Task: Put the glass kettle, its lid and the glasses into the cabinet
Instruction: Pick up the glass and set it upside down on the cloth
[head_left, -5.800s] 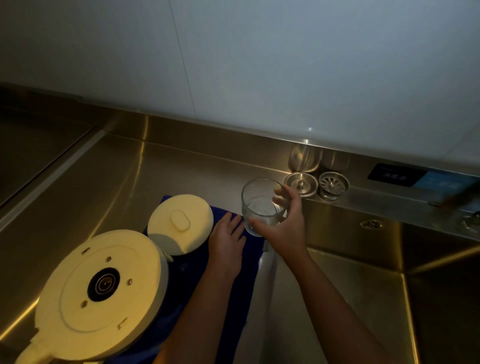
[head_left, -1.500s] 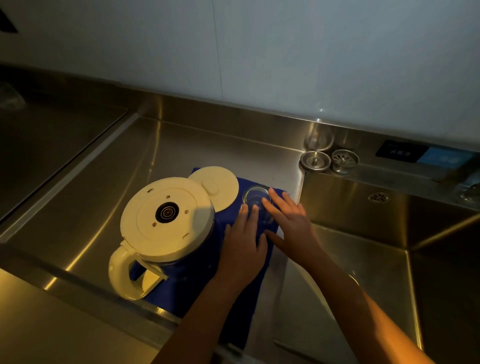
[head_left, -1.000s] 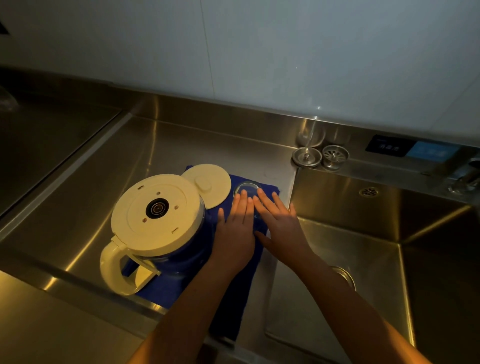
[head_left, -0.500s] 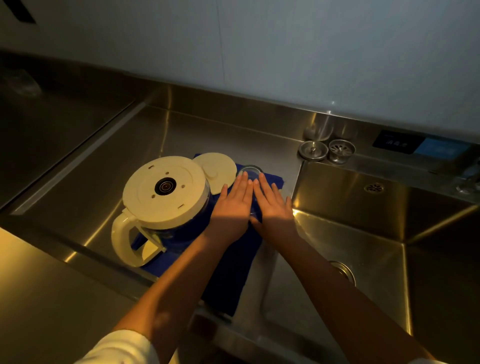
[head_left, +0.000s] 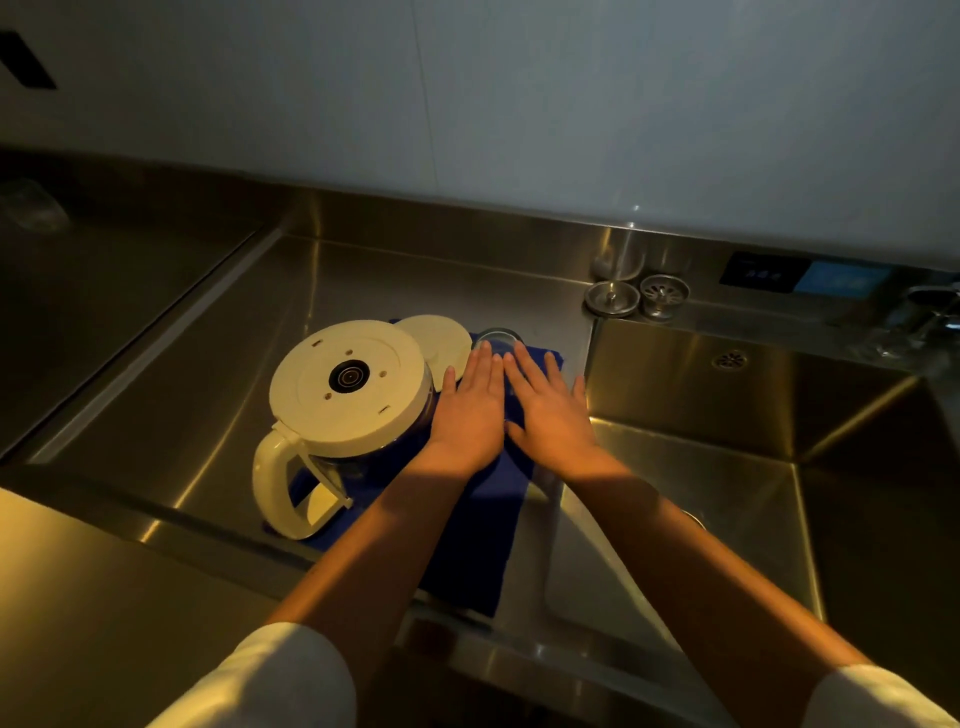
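Note:
The glass kettle (head_left: 349, 395) stands upside down on a blue cloth (head_left: 483, 535), its cream base up and its handle toward me. Its round cream lid (head_left: 441, 340) lies just behind it on the cloth. A clear glass (head_left: 497, 338) stands right of the lid at the cloth's far edge, mostly hidden by my fingertips. My left hand (head_left: 470, 410) and my right hand (head_left: 545, 410) lie flat side by side with straight fingers on the cloth, fingertips at the glass.
The cloth lies on a steel draining counter (head_left: 218, 364). A deep sink basin (head_left: 727, 467) opens to the right. Two metal sink strainers (head_left: 636, 297) sit on the back ledge, with a dark control panel (head_left: 763, 270) and a tap (head_left: 930, 312) further right.
The glass that my right hand held has been set down behind the lid. Both hands now lie flat together on the cloth, and my view has pulled back.

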